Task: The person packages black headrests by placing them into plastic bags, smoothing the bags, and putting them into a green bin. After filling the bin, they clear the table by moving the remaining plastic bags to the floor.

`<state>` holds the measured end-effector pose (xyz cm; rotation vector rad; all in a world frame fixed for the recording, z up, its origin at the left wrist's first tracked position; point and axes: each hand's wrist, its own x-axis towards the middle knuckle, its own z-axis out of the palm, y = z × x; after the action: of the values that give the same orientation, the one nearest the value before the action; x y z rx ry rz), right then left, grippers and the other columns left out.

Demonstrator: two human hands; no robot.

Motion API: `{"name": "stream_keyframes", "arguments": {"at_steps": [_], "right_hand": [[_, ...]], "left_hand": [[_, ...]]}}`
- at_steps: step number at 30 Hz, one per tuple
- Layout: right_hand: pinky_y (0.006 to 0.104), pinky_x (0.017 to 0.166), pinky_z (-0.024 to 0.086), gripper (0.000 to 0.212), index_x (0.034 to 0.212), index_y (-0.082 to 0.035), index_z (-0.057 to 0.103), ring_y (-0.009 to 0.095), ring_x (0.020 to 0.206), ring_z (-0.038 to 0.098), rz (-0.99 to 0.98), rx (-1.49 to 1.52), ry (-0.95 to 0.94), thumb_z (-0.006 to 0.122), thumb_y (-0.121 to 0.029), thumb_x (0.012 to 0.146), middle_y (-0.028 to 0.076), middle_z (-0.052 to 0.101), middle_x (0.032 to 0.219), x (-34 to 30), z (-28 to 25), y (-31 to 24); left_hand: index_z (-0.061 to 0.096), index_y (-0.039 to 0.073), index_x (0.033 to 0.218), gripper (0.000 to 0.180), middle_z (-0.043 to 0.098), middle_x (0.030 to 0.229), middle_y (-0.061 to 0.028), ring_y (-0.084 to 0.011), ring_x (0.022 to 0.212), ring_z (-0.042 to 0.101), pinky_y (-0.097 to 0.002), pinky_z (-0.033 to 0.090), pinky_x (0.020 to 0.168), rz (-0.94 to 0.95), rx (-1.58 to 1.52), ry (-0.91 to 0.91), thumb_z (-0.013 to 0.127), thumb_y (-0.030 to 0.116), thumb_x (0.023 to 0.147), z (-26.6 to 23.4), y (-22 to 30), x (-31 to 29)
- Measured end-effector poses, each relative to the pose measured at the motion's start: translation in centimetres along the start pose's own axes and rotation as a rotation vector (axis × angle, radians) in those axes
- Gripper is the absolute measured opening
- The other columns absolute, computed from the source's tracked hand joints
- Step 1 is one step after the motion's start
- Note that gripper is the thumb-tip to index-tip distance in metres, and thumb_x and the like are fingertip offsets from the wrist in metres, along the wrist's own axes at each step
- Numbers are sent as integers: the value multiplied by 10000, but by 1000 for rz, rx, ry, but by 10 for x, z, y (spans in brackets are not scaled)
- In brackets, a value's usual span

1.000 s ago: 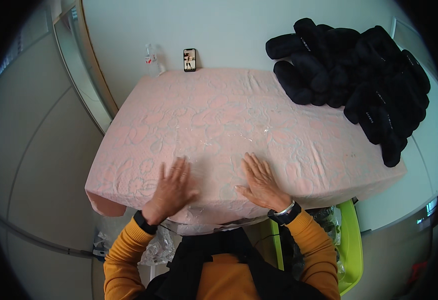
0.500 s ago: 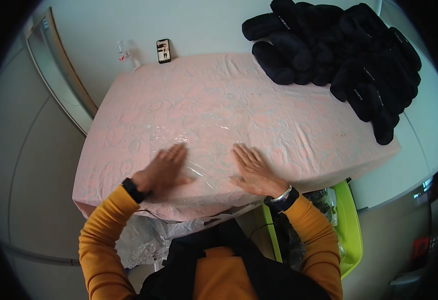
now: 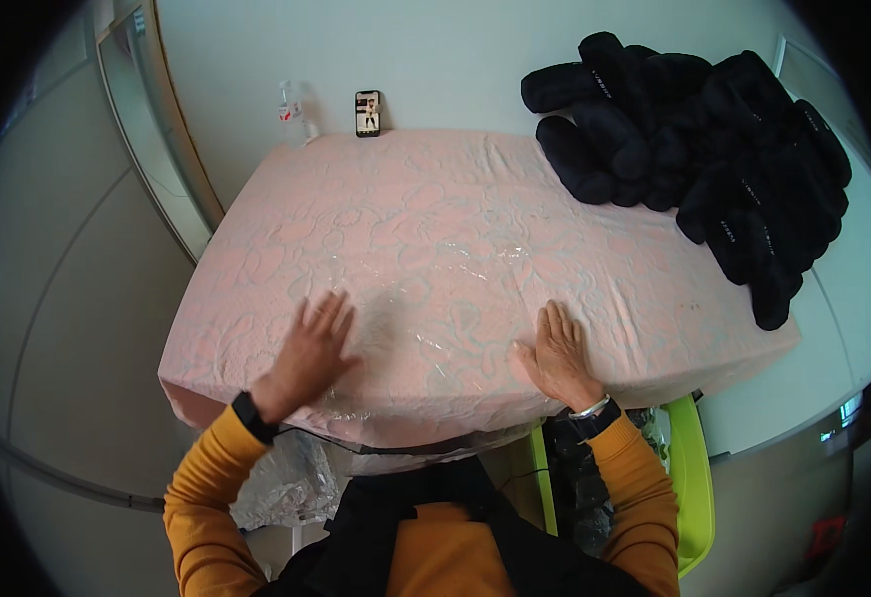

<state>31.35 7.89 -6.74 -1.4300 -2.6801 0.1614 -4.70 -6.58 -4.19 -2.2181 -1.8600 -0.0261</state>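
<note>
A sheet of clear plastic film (image 3: 437, 341), visible mostly by its glints, lies on the pink patterned cloth (image 3: 395, 209) that covers the table in front of me. My right hand (image 3: 558, 358) rests flat near the film's right side, fingers stretched out, holding nothing. On the other side, my left hand (image 3: 308, 356) is over the cloth with its fingers spread and slightly blurred; it is also bare of any object. Whether the left palm touches the film cannot be made out. The film's outer edges are hard to see.
Black padded rolls (image 3: 694, 139) are heaped at the back right. A phone (image 3: 368, 114) leans against the wall beside a clear bottle (image 3: 290, 104). Below the table's front edge are a lime-green bin (image 3: 696, 478) and crumpled clear plastic (image 3: 291, 483). A framed mirror (image 3: 152, 129) stands at left.
My hands have moved farther apart, the left to the left and the right to the right. The left fingers are more spread. The whole view has shifted a little.
</note>
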Motion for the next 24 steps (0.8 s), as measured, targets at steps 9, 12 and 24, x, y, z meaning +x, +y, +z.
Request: {"name": "stream_keyframes", "arguments": {"at_steps": [9,12,24], "right_hand": [[502,1187,120,795,1496,84,187,379,1483,137,-411,85,65,418,-480,986,255,155,1587,1,-3,-21],[491,1190,116,784,1497,77,194,376,1481,145,-356,104,-20,404,-483,990,251,154,1589,15,4,5],[445,1110,320,560,1397,66,408,358,1360,401,-38,63,399,517,-298,985,262,425,1442,-24,7,55]], "left_hand": [[245,13,1509,941,249,1571,-197,-351,1465,234,-524,171,1185,302,-376,-2,709,439,810,-4,88,-19],[240,13,1511,941,246,1575,-188,-349,1468,229,-521,164,1189,277,-321,-56,717,421,810,0,82,-17],[387,63,1457,824,319,1539,-188,-366,1430,300,-544,215,1163,140,-289,-11,757,350,779,-7,74,-48]]}}
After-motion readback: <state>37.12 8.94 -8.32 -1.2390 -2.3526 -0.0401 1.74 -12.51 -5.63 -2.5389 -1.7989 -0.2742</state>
